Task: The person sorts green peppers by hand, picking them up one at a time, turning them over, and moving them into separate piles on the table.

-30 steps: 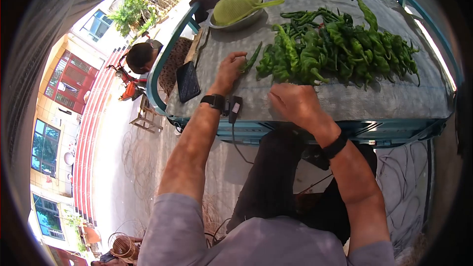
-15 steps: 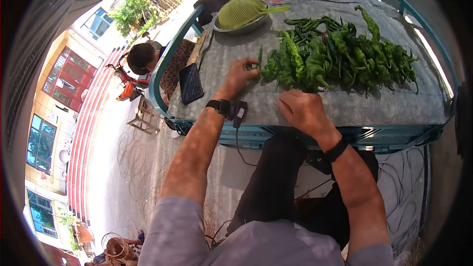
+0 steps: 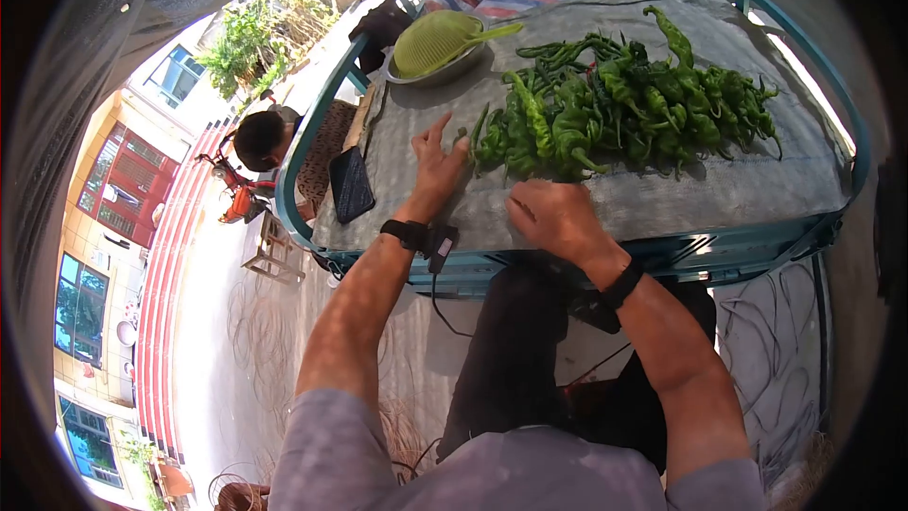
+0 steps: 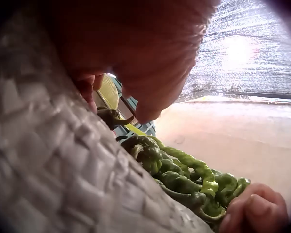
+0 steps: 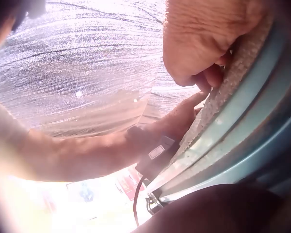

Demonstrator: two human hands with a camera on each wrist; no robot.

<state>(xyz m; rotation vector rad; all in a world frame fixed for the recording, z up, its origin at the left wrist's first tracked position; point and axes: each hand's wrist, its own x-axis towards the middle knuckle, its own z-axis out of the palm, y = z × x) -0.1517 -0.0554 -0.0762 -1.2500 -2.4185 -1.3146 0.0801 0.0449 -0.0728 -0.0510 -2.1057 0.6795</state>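
Note:
A heap of green peppers [image 3: 577,118] lies on a grey woven sheet. At its left end a slim pepper [image 3: 479,128] stands alongside the others. My left hand [image 3: 437,168] is just left of that pepper, with index finger and thumb spread apart and the thumb tip close to it. In the left wrist view a curved pepper stem [image 4: 121,119] shows below the fingers. My right hand [image 3: 558,216] rests at the front of the sheet, just below the heap. Its fingers are loosely curled, and nothing shows in them.
A yellow-green strainer [image 3: 437,43] sits in a metal bowl [image 3: 454,72] at the back left. A phone [image 3: 351,185] lies near the left edge. Teal rails [image 3: 305,137] border the cart bed. Another person [image 3: 265,140] is beyond the left rail.
My left hand has brought the slim pepper rightward to the heap's left end, and its fingers have since spread off it. The right hand has stayed near the front edge.

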